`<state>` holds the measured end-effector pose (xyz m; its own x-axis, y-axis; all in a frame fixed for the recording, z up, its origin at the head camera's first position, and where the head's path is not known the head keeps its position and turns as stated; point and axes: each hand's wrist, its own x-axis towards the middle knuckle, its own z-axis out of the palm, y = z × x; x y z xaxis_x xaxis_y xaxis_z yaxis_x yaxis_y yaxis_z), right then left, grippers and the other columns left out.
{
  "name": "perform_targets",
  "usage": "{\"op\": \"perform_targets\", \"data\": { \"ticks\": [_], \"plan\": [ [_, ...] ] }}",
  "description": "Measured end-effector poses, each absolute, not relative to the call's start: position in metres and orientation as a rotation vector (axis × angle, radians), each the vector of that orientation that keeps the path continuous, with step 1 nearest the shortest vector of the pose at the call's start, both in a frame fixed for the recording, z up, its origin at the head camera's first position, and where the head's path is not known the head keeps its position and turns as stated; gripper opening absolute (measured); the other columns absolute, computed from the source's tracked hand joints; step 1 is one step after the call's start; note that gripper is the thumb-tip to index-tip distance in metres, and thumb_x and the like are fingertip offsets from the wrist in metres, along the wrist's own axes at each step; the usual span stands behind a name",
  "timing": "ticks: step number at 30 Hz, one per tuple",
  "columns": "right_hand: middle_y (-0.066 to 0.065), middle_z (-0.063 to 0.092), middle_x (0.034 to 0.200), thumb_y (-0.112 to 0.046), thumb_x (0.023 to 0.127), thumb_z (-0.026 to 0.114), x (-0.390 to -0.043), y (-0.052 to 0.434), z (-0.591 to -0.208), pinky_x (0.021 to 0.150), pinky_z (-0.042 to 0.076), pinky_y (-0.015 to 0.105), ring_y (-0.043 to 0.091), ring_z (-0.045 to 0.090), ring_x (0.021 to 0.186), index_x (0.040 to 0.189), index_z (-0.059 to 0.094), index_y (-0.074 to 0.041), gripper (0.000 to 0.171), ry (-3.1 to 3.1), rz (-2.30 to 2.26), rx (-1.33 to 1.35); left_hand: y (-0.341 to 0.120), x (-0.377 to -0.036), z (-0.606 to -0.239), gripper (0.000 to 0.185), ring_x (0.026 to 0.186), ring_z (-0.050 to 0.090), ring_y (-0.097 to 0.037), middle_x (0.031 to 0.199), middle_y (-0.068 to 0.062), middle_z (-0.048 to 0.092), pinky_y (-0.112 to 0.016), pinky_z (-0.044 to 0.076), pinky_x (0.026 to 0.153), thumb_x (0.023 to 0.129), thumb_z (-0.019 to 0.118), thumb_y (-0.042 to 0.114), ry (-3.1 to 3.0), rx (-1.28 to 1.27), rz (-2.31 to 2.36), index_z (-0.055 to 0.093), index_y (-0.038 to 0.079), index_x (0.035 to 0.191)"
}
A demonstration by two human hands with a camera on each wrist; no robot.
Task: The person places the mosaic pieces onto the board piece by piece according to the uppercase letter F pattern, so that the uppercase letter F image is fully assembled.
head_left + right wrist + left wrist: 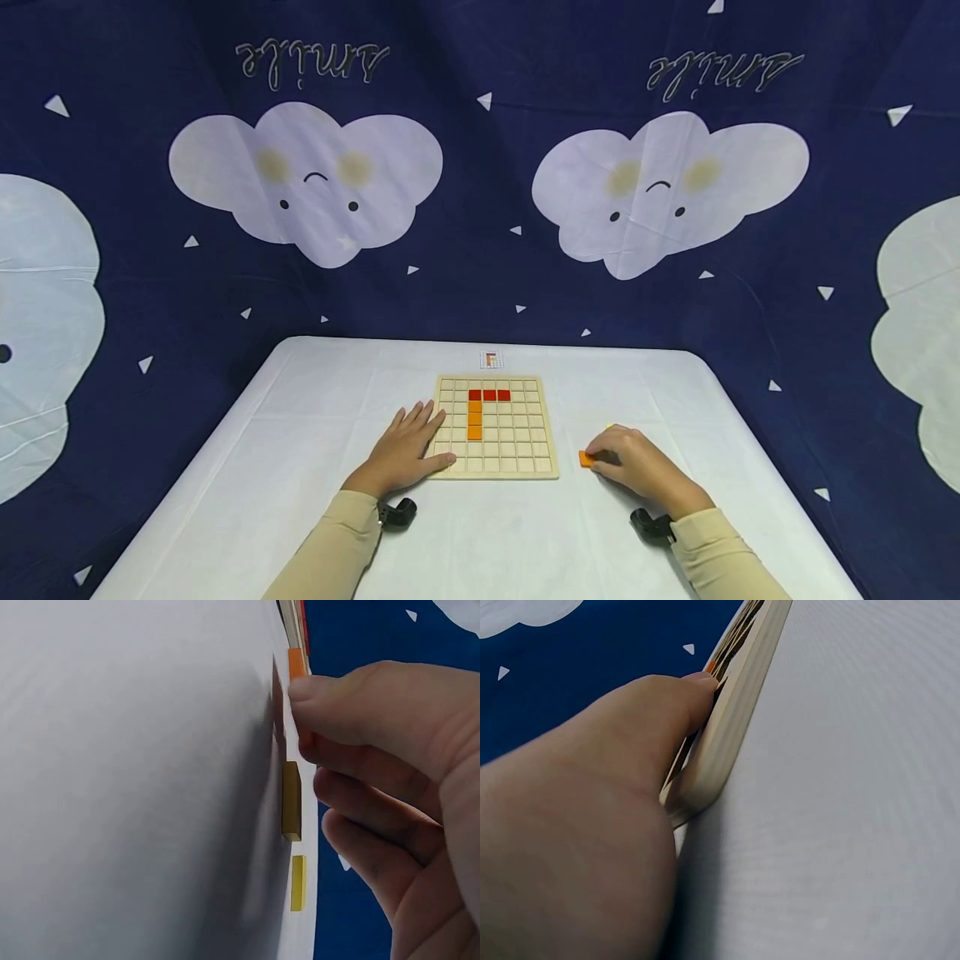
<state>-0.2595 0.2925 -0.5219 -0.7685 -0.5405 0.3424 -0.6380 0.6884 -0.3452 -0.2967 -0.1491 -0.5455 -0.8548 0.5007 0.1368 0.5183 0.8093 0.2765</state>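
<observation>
In the head view, the right hand [637, 467] pinches an orange tile [586, 459] between thumb and fingers, close over the table to the right of a wooden grid board [517, 477]. The right wrist view shows the thumb on the tile's near face. A dark yellow block [291, 801] and a smaller yellow one [298, 883] stand near those fingers. The left hand [405, 446] lies spread over the board's left edge, its thumb at the lower left corner. On the board, a row of red tiles [490, 396] meets a column of orange tiles [475, 420].
A small card [492, 360] printed with a coloured grid pattern lies just beyond the board. The white tabletop [300, 467] surrounds everything. Behind it hangs a dark blue cloth [480, 292] with cloud prints. A black wrist device [397, 512] sits below the left hand.
</observation>
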Motion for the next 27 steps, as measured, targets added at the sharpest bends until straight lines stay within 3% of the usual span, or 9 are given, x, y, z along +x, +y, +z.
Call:
{"op": "perform_targets", "data": {
  "ticks": [13,27],
  "plan": [
    [-0.004,0.076,0.101,-0.004,0.085,0.088,-0.278,0.271,-0.519,0.086,0.059,0.044,0.016,0.07,0.097,0.102,0.082,-0.007,0.018,-2.545,0.694,0.902,-0.15,-0.298,-0.548,0.093,0.157,0.019,-0.035,0.17,-0.018,0.026,-0.054,0.008,0.126,0.098,0.052,0.073,-2.932,-0.808,-0.48,0.041,0.006,0.163],
    [-0.003,0.077,0.104,-0.009,0.087,0.088,-0.295,0.238,-0.51,0.093,0.057,0.044,0.017,0.07,0.101,0.104,0.082,-0.008,0.019,-2.541,0.74,0.885,-0.149,-0.295,-0.548,0.091,0.157,0.02,-0.037,0.169,-0.02,0.027,-0.056,0.008,0.126,0.099,0.055,0.068,-2.91,-0.822,-0.493,0.041,0.005,0.162]
  ]
}}
